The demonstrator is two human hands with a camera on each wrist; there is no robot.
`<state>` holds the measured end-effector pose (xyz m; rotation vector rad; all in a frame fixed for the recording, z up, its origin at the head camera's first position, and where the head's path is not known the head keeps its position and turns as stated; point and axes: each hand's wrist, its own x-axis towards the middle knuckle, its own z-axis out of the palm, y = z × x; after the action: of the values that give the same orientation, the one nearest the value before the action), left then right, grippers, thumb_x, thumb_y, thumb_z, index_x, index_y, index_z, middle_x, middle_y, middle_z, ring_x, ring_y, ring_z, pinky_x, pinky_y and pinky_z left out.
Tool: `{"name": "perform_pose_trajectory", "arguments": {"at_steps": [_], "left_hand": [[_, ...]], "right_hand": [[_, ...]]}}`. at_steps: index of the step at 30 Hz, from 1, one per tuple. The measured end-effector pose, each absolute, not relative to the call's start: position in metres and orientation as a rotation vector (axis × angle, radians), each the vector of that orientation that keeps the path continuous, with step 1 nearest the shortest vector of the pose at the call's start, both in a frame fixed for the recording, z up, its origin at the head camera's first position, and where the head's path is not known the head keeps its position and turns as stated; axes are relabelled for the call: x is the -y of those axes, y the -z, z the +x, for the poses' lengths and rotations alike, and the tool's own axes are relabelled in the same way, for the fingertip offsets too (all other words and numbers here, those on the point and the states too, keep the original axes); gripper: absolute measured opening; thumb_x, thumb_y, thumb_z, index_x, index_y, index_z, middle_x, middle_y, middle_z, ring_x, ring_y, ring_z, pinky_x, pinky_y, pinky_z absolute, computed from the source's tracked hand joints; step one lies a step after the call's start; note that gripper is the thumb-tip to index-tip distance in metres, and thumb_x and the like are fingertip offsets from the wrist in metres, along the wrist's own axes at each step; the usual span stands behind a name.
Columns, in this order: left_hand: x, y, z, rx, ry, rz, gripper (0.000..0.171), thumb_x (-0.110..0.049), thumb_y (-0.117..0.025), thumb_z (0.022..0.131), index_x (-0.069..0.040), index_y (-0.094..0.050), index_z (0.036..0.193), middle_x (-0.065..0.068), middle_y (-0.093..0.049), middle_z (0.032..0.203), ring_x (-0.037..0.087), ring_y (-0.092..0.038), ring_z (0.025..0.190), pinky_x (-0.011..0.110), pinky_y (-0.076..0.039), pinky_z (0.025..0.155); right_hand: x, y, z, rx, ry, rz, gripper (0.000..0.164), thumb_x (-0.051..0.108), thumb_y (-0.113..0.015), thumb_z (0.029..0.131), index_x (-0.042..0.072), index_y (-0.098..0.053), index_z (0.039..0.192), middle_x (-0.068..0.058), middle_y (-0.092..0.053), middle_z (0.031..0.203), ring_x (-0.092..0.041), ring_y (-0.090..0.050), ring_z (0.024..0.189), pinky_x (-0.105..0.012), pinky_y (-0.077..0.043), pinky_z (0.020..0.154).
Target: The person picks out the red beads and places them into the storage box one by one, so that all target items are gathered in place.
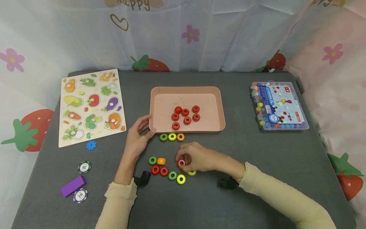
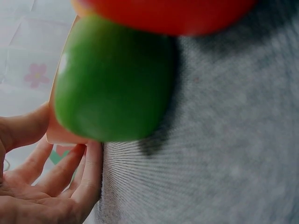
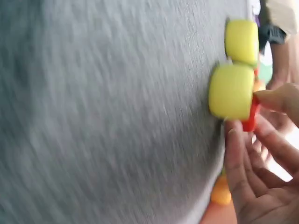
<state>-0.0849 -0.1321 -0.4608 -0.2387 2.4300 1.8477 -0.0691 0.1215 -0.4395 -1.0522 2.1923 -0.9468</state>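
Observation:
My left hand (image 1: 136, 141) holds the near left corner of a pink tray (image 1: 211, 108), thumb at the front edge and fingers along the side. Several red ring beads (image 1: 187, 120) lie inside it. With thumb and fingers my right hand (image 1: 201, 158) pinches a red ring bead (image 3: 250, 122) just above or on the table; contact is unclear. Around that hand lie loose ring beads: two red, two green, an orange one (image 1: 161, 161) on its side, and two yellow (image 3: 231, 91). A green, a yellow and an orange bead (image 1: 180, 137) line the tray's front edge.
A vegetable picture board (image 1: 85, 117) lies at the left, with a blue disc (image 1: 91, 145) below it. Nearer are two poker chips (image 1: 84, 167) and a purple block (image 1: 73, 186). A clear box of beads (image 1: 280, 106) sits at the right.

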Motion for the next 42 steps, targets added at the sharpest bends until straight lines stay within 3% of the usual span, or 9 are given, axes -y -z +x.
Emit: {"name": "perform_pose_trajectory", "arguments": {"at_steps": [6, 12, 18, 27, 36, 42], "left_hand": [[0.132, 0.462, -0.085, -2.424, -1.859, -0.245, 0.052, -0.006, -0.070, 0.093, -0.014, -0.056, 0.142, 0.011, -0.058, 0.142, 0.027, -0.053, 0.132, 0.048, -0.038, 0.111], [0.132, 0.462, -0.086, -2.424, -1.859, -0.244, 0.051, -0.005, -0.070, 0.093, -0.015, -0.056, 0.141, 0.010, -0.058, 0.142, 0.026, -0.053, 0.132, 0.047, -0.037, 0.112], [0.132, 0.461, -0.085, -2.426, -1.848, -0.248, 0.052, -0.006, -0.070, 0.092, -0.016, -0.056, 0.141, 0.010, -0.058, 0.142, 0.026, -0.053, 0.132, 0.048, -0.038, 0.111], [0.132, 0.462, -0.086, -2.425, -1.859, -0.240, 0.053, -0.005, -0.071, 0.092, -0.015, -0.056, 0.142, 0.011, -0.057, 0.143, 0.027, -0.053, 0.132, 0.049, -0.039, 0.110], [0.132, 0.460, -0.086, -2.428, -1.845, -0.246, 0.052, -0.006, -0.070, 0.093, -0.016, -0.055, 0.142, 0.010, -0.058, 0.143, 0.026, -0.053, 0.133, 0.049, -0.038, 0.111], [0.132, 0.460, -0.085, -2.427, -1.853, -0.241, 0.053, -0.006, -0.070, 0.092, -0.016, -0.056, 0.142, 0.011, -0.058, 0.142, 0.027, -0.053, 0.132, 0.049, -0.039, 0.110]], "right_hand": [[-0.133, 0.428, -0.098, -2.401, 1.149, -1.062, 0.019, 0.012, -0.077, 0.084, 0.010, -0.075, 0.103, 0.001, -0.065, 0.088, -0.011, -0.062, 0.072, -0.027, -0.054, 0.065], [-0.150, 0.424, -0.143, -2.654, 1.249, -0.818, 0.020, 0.007, -0.080, 0.081, 0.005, -0.075, 0.100, -0.005, -0.066, 0.090, -0.020, -0.066, 0.076, -0.033, -0.056, 0.069], [-0.149, 0.429, -0.168, -2.733, 1.177, -0.700, 0.020, 0.009, -0.078, 0.084, 0.003, -0.074, 0.103, -0.009, -0.068, 0.094, -0.023, -0.065, 0.081, -0.035, -0.054, 0.074], [-0.139, 0.439, -0.170, -2.757, 1.014, -0.645, 0.019, 0.010, -0.074, 0.088, 0.006, -0.077, 0.106, -0.009, -0.067, 0.091, -0.020, -0.058, 0.077, -0.031, -0.045, 0.069], [-0.137, 0.440, -0.166, -2.784, 1.005, -0.643, 0.018, 0.013, -0.074, 0.089, 0.004, -0.077, 0.104, -0.012, -0.063, 0.095, -0.028, -0.060, 0.082, -0.032, -0.044, 0.070], [-0.121, 0.427, -0.136, -2.771, 1.051, -0.917, 0.020, 0.012, -0.073, 0.089, 0.006, -0.072, 0.108, -0.009, -0.062, 0.102, -0.021, -0.059, 0.082, -0.029, -0.049, 0.071]]}}
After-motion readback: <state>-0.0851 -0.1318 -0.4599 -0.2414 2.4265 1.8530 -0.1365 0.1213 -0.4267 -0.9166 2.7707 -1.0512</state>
